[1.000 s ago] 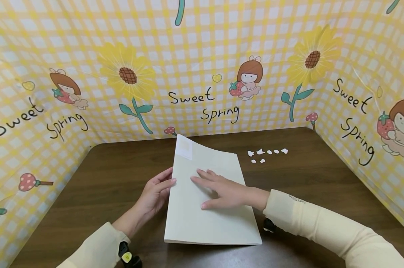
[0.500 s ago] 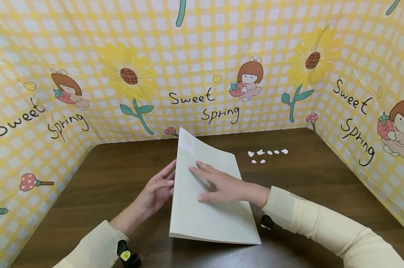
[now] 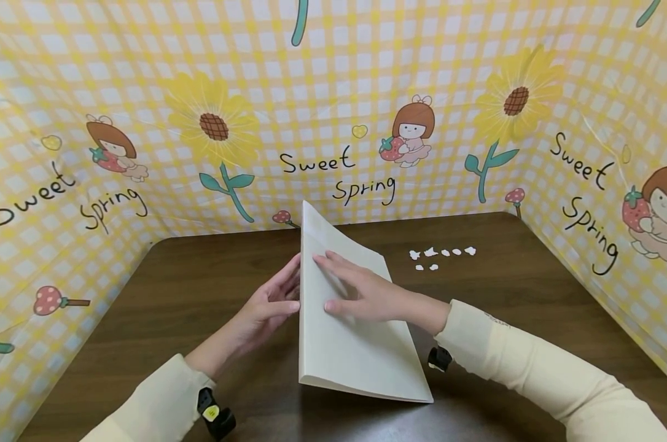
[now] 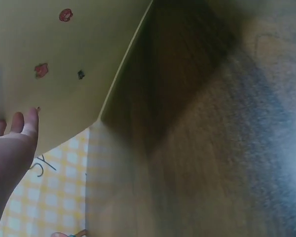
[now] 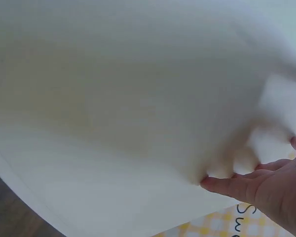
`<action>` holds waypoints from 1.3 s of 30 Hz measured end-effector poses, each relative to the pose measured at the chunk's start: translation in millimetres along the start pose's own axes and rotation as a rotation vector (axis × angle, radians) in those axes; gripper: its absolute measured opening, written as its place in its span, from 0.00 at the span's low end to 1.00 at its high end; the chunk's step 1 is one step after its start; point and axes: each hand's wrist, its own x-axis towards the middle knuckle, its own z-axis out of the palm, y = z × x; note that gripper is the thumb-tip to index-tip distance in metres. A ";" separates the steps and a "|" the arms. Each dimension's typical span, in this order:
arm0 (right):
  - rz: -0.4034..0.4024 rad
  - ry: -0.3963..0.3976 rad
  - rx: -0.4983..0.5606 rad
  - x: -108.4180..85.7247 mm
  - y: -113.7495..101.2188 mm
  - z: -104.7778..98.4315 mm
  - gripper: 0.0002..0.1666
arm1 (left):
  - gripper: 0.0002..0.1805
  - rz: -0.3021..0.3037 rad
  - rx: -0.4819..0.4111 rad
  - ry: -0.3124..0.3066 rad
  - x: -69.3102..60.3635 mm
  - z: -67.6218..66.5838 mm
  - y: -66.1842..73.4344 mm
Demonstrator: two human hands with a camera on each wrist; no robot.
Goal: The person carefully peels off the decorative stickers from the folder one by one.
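A pale booklet or pad (image 3: pixel 355 344) is tilted up in the head view, its left edge raised off the table and its right edge low. The left hand (image 3: pixel 269 310) is at that raised edge, thumb on the edge, other fingers behind it. With fingers spread, the right hand (image 3: pixel 366 293) rests on the upper face. In the left wrist view the underside (image 4: pixel 98 39) carries small red and dark figures, with the left hand (image 4: pixel 12 148) against it, fingers extended. The right wrist view has the right hand (image 5: pixel 266 185) touching the white face (image 5: pixel 113 197).
Several small white cutouts (image 3: pixel 446 252) lie on the brown table (image 3: pixel 510 276), right of the booklet. A yellow checked cloth (image 3: pixel 322 73) with printed flowers and figures stands behind the table and along both sides.
The left edge of the booklet has risen and swung to the right, making it steeper. Both hands have moved up with it; the right hand stays spread on its face.
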 end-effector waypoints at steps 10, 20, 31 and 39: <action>-0.056 0.045 0.016 2.9 -3.6 -11.5 0.47 | 0.50 0.008 0.157 0.019 11.3 3.5 9.1; -0.021 0.089 0.109 1.6 -15.0 -25.5 0.48 | 0.53 0.091 0.275 0.085 24.9 17.3 24.6; -0.031 0.119 0.260 -0.2 -25.0 -40.1 0.55 | 0.54 0.162 0.345 0.149 38.4 40.1 36.7; -0.081 0.111 0.378 -0.2 -30.4 -49.7 0.54 | 0.56 0.208 0.368 0.180 47.6 54.7 45.4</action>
